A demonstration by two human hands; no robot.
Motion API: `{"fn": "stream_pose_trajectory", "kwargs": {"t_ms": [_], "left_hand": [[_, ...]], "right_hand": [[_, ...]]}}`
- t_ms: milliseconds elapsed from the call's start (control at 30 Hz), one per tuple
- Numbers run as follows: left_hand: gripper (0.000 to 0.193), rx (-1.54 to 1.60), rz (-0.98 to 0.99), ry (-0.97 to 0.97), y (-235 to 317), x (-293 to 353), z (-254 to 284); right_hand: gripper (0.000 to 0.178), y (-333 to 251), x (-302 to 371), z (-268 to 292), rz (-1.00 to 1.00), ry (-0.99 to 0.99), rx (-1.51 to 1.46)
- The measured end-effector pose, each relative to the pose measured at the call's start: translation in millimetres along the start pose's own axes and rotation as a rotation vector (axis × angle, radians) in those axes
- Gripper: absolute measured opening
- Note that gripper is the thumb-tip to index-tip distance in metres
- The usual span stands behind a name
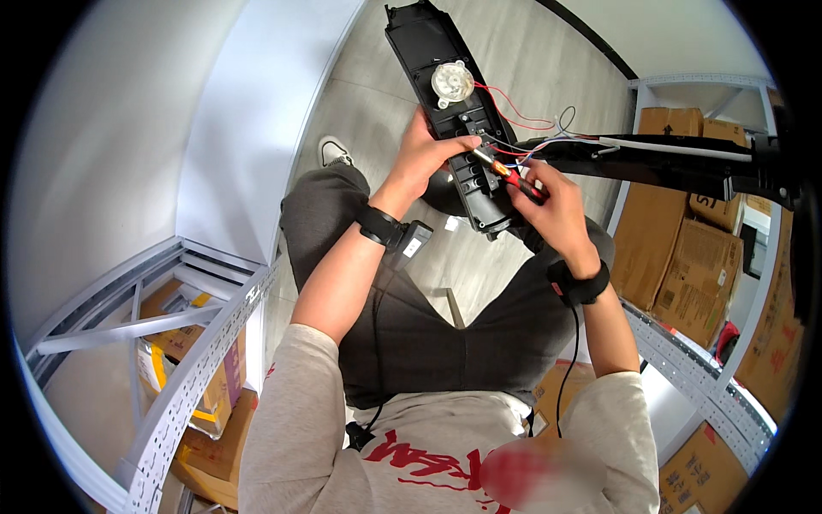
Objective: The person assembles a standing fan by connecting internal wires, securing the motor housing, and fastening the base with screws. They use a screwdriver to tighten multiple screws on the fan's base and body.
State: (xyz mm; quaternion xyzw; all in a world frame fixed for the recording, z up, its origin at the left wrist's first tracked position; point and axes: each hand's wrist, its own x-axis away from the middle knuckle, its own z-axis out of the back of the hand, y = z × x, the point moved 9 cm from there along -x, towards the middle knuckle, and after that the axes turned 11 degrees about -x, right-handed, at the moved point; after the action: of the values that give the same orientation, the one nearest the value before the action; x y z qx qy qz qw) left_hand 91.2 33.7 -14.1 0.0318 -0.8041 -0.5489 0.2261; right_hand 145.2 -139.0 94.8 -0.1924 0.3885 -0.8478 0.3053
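Note:
A long black plastic housing (428, 53) slants away in front of me, above my knees. My left hand (418, 163) is closed around its left edge, with the thumb reaching across to the screwdriver's tip. In my right hand (556, 206) is a small screwdriver (524, 185) with a red and black handle, pointing up and left at the housing. Whether its tip sits on a screw is too small to tell. A round clear-white part (452, 83) sits on the housing. Thin red wires (514, 110) run from it toward other coloured wires beside my right hand.
A long black bar (685, 158) with a grey cable along it reaches in from the right. Cardboard boxes (698, 270) stand on the right metal shelf. More boxes (214, 385) are behind a perforated metal frame (184, 411) at left. Grey flooring (364, 94) lies beyond my legs.

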Motion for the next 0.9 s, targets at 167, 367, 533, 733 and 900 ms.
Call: {"fn": "stream_pose_trajectory", "kwargs": {"t_ms": [167,367,533,733,900], "left_hand": [[0.074,-0.005,-0.128,0.04,8,-1,-1],[0.077,-0.135,-0.204,0.023,-3,-5,-2],[0.081,-0.164,-0.18,0.005,-4,-3,-5],[0.08,-0.156,-0.232,0.079,-5,-2,-1],[0.08,-0.249,-0.193,0.099,0,3,0]], "right_hand": [[0.027,-30,2,23,0.003,0.02,0.056],[0.028,-81,-17,38,-0.033,0.046,-0.04],[0.023,-106,-44,36,0.034,0.055,0.09],[0.02,-111,-69,21,0.125,0.08,0.258],[0.019,-118,-76,12,0.186,0.104,0.336]]}}
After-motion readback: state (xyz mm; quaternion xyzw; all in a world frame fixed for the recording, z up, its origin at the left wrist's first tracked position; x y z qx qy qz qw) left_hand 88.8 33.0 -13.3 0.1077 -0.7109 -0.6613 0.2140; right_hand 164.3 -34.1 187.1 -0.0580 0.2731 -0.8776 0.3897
